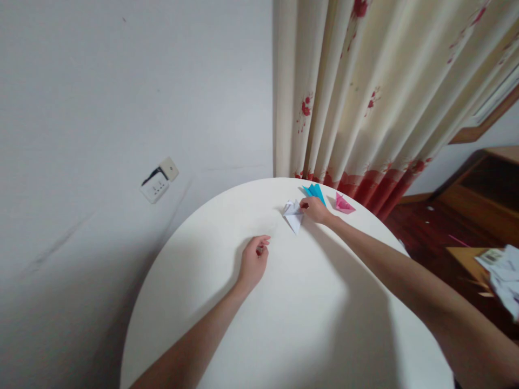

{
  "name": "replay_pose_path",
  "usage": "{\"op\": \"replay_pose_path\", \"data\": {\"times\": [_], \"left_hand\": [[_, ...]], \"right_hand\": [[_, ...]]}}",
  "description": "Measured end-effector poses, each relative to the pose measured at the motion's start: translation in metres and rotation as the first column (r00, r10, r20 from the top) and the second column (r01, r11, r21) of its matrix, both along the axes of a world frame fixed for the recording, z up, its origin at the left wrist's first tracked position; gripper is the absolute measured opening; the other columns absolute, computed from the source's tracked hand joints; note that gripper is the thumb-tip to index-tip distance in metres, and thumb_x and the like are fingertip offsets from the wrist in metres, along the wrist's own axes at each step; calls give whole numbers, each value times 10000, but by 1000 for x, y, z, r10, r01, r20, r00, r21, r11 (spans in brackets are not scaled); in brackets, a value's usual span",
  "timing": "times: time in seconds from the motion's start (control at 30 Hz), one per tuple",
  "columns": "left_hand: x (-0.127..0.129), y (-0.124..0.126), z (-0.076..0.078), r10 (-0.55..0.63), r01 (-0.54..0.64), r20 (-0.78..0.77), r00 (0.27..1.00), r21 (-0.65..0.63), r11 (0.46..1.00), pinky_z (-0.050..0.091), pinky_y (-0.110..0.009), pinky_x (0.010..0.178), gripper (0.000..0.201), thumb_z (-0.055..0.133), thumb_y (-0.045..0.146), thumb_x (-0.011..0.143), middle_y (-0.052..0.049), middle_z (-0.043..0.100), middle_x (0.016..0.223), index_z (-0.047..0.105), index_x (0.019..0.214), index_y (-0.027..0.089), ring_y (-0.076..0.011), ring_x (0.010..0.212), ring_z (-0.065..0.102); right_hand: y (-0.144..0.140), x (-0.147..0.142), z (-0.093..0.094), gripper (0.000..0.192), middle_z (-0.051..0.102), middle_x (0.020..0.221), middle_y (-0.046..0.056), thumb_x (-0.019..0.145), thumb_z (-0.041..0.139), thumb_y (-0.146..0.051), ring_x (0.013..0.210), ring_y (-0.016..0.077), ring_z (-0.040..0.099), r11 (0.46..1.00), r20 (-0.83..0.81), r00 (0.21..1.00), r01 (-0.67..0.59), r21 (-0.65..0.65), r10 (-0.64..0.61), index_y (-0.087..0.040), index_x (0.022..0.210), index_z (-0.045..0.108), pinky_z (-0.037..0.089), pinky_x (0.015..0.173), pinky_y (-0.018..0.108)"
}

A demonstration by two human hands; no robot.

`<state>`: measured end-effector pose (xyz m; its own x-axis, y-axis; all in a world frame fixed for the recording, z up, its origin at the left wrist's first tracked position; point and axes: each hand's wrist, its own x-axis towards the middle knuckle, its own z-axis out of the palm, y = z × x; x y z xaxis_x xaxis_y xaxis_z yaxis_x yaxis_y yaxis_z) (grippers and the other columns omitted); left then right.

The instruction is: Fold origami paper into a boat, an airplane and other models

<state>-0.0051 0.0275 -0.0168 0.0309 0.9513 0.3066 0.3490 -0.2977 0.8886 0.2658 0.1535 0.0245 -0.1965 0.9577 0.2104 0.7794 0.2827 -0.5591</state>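
Note:
A white folded-paper figure (294,215) lies on the round white table (227,227) near its far edge. My right hand (314,209) is at its right side, fingers curled and closed at the paper's edge; the exact grip is partly hidden. Just behind that hand is a blue folded-paper piece (315,192), partly covered by it. To the right sits a pink folded-paper piece (344,203), apart from my hand. My left hand (255,259) rests over the table, nearer to me and left of the white figure. Its fingers are loosely bent and apart, holding nothing.
A wall with a socket (156,186) borders the table on the left. Floral curtains (348,108) hang behind the far edge. At the right, papers (503,275) lie on a low wooden surface (464,259), and a wooden cabinet (486,173) stands beyond.

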Motion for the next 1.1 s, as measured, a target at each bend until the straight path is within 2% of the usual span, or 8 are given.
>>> {"op": "replay_pose_path", "data": {"times": [0.17,0.37,0.57,0.7,0.8,0.87,0.97,1.1], "left_hand": [[1,0,-1,5,-5,-2,1000,8,1000,485,-237,680,289,494,66,831,-38,694,917,689,1013,177,-146,811,641],[-1,0,0,-8,8,-17,1000,17,1000,490,-236,675,292,508,60,826,-33,697,896,696,1017,176,-143,784,643],[-1,1,-4,-21,21,-57,998,8,1000,538,-272,732,284,490,77,850,-61,724,943,687,1038,159,-161,832,678],[0,1,-3,-25,26,-99,995,4,1000,542,-367,935,326,499,106,871,-101,729,1148,674,1139,166,-209,1074,684],[1,-4,5,-50,63,-188,981,60,996,418,-450,1139,414,524,151,893,-121,628,1386,619,1295,175,-241,1324,559],[2,-10,14,-75,122,-326,942,126,985,302,-495,1221,477,522,193,922,-125,516,1517,545,1398,174,-256,1459,412],[7,-23,29,-65,183,-533,843,171,968,201,-568,1245,581,532,276,952,-137,381,1610,411,1511,176,-291,1535,254],[18,-38,43,-56,222,-670,741,166,961,174,-599,1238,666,513,347,977,-173,282,1646,290,1574,150,-317,1553,177]], "right_hand": [[38,5,11,60,741,879,77,863,671,-123,864,214,684,997,138,989,56,-47,-49,-120,866,731,538,833,370],[51,7,19,317,654,1211,82,973,642,-369,1012,221,667,992,218,972,101,-70,-83,-165,1215,633,579,862,422],[35,14,45,145,724,1031,106,933,649,-190,952,223,685,980,154,968,190,59,-197,-116,1040,714,545,873,365],[4,28,73,308,743,1000,149,907,456,-55,976,271,680,914,7,940,330,235,-341,-83,1023,740,510,879,364],[-35,27,81,355,722,1105,160,918,409,-100,1015,276,663,858,-101,921,387,339,-375,-94,1086,722,502,925,396],[-67,19,77,329,702,1160,146,918,441,-140,1036,260,654,849,-149,932,362,384,-330,-126,1118,702,513,936,390],[-118,0,58,338,674,1196,149,916,476,-179,1131,289,609,867,-175,975,202,456,-135,-158,1194,667,490,1010,462],[-167,-23,24,443,593,1363,168,951,463,-203,1278,285,535,926,-115,993,77,370,-37,-156,1381,558,433,1112,477]]}}
